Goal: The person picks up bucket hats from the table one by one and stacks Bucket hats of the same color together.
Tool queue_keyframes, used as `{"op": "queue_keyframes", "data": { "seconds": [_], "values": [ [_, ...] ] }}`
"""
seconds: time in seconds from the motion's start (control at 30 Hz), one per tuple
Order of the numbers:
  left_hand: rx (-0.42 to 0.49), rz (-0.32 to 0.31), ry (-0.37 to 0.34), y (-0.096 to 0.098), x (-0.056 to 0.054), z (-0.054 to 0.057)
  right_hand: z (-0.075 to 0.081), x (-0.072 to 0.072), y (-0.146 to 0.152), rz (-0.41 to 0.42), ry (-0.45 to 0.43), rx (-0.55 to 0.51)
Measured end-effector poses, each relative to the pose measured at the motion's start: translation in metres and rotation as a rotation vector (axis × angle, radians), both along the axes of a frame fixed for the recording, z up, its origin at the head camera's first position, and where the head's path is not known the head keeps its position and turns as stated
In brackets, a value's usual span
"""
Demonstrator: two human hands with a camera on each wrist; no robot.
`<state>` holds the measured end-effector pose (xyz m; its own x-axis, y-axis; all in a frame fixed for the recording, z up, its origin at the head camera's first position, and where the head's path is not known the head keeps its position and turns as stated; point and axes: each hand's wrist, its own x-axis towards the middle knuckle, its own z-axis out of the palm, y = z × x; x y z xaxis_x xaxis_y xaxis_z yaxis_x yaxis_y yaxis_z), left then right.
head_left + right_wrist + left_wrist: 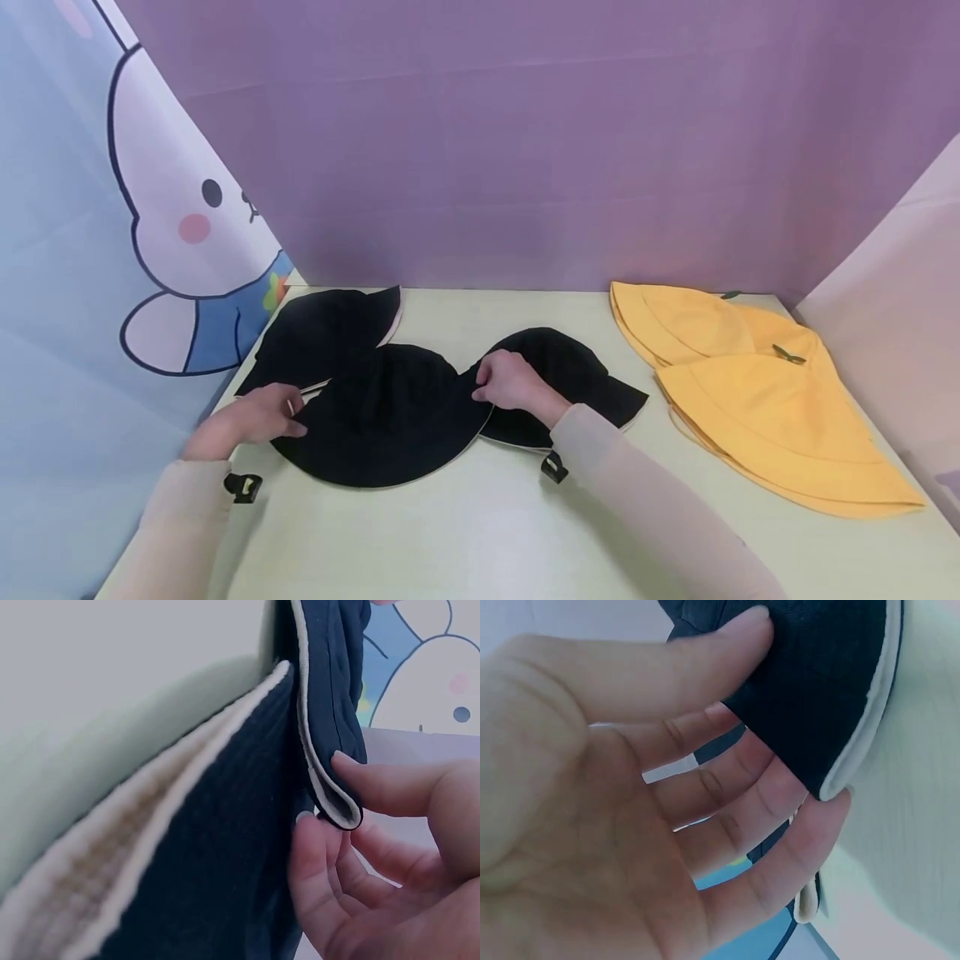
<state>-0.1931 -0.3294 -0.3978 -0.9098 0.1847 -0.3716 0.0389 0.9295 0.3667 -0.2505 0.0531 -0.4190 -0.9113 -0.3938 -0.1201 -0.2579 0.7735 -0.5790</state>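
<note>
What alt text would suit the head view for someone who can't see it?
A person's left hand and right hand hold opposite ends of the brim of a front black hat on a pale table. Another black hat lies behind left, a third black hat to the right; farther right, overlapping yellow hats.

Right grip (420, 900) on the folded tip of a pale-edged dark brim (322, 727) — second dark brim (217, 855) just beside.

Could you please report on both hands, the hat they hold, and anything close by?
Left hand and right hand pinching opposite ends of front black hat. Hat folded double. Possible snag: right black hat close beside right hand.
</note>
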Motion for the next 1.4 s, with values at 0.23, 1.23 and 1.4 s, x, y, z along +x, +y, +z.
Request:
{"op": "queue_keyframes", "data": {
  "seconds": [0.23,1.23,1.4],
  "values": [
    [0.014,-0.023,0.041,-0.004,0.001,0.008,0.004,0.000,0.003,-0.014,-0.036,-0.114],
    [0.164,-0.105,0.237,0.055,-0.009,0.043,0.051,0.006,0.094,-0.058,-0.108,-0.325],
    [0.177,-0.134,0.264,0.075,-0.017,0.044,0.054,0.008,0.118,-0.061,-0.087,-0.304]
  ]
}}
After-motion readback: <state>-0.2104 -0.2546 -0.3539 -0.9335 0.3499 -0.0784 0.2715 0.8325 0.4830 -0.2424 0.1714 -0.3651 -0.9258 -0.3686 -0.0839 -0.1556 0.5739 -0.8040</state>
